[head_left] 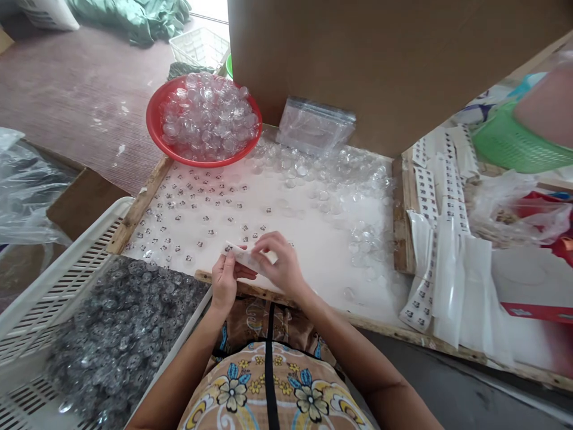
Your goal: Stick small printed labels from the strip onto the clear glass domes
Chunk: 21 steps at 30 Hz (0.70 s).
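Observation:
Between the thumb and fingers of my left hand [225, 279] is a short white sticker strip [238, 254], with a small dark printed figure near its left end. My right hand [280, 263] has its fingers bent in a pinch at the strip's right end; the fingers partly hide that end. Both hands are just above the front edge of a white tabletop [308, 251]. Beyond and left of them lie many clear round discs bearing dark printed figures [206, 218]. Plain clear discs [360, 239] are scattered to the right and back.
A red basin [152, 128] heaped with clear discs stands at the back left. A white crate [67, 269] of printed discs is at lower left. Wooden strips [403, 221] edge the table. A cardboard panel [380, 65] rises behind; sticker sheets [447, 239] lie right.

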### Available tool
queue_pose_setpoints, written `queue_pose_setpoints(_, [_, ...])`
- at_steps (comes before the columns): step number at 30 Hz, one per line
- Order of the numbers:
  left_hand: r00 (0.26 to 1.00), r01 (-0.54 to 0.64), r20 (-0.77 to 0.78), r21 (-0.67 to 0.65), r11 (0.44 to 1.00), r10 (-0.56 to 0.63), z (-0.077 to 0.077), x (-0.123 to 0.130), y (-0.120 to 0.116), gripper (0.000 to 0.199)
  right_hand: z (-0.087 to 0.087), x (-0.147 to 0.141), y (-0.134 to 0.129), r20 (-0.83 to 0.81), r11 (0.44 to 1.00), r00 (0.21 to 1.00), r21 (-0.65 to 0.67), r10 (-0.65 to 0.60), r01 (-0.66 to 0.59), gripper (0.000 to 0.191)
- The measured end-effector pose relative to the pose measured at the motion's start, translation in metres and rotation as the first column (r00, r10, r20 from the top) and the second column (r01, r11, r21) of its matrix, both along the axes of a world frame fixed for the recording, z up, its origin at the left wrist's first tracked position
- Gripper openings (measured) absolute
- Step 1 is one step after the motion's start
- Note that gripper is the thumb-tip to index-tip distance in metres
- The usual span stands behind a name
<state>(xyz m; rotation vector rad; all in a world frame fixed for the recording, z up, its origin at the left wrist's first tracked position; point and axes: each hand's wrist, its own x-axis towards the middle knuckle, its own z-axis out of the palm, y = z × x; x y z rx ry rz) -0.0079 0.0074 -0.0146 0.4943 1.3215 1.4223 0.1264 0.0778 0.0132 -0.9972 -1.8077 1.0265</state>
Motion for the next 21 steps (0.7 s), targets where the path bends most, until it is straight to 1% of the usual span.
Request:
queue_pose_setpoints(1, [1.0, 0.003, 0.002, -0.001, 1.0, -0.003, 0.0, 0.0, 0.0, 0.051, -0.004, 0.009, 0.012, -0.033, 0.996, 0.998, -0.073, -0.058, 0.055, 0.007])
queue_pose_setpoints(3, [1.0, 0.003, 0.002, 0.002, 1.0, -0.003, 0.001, -0.001, 0.0, 0.052, -0.015, 0.033, 0.043, -0.041, 0.955, 0.975, -0.216, -0.218, 0.204, 0.013])
queue_pose_setpoints(5, [1.0, 0.003, 0.005, 0.01, 1.0, -0.003, 0.0, -0.001, 0.0, 0.051, -0.03, 0.058, 0.073, 0.013, 0.873, 0.911, -0.279, -0.412, 0.399, 0.018])
queue_pose_setpoints(6, [1.0, 0.003, 0.008, 0.014, 1.0, -0.003, 0.0, 0.0, 0.0, 0.05, -0.037, 0.069, 0.086, 0.063, 0.841, 0.895, -0.317, -0.442, 0.438, 0.019])
queue_pose_setpoints(8, [1.0, -0.002, 0.012, 0.02, 1.0, 0.001, -0.001, 0.0, 0.0, 0.048, -0.047, 0.085, 0.103, 0.16, 0.802, 0.879, -0.362, -0.449, 0.475, 0.019])
queue_pose_setpoints(10, [1.0, -0.011, 0.014, 0.025, 1.0, 0.011, -0.002, 0.0, 0.0, 0.047, -0.052, 0.09, 0.11, 0.236, 0.793, 0.874, -0.369, -0.424, 0.484, 0.019])
queue_pose_setpoints(17, [1.0, -0.011, 0.001, 0.019, 1.0, 0.011, -0.004, 0.0, 0.0, 0.044, -0.052, 0.083, 0.107, 0.371, 0.82, 0.839, -0.266, -0.398, 0.507, 0.018])
queue_pose_setpoints(19, [1.0, -0.01, -0.001, 0.025, 1.0, 0.01, -0.005, 0.0, 0.0, 0.045, -0.052, 0.081, 0.106, 0.41, 0.837, 0.827, -0.224, -0.384, 0.499, 0.015])
queue_pose_setpoints(21, [1.0, -0.011, -0.006, 0.029, 1.0, 0.011, -0.006, 0.0, 0.0, 0.046, -0.053, 0.079, 0.105, 0.453, 0.862, 0.81, -0.155, -0.373, 0.483, 0.012])
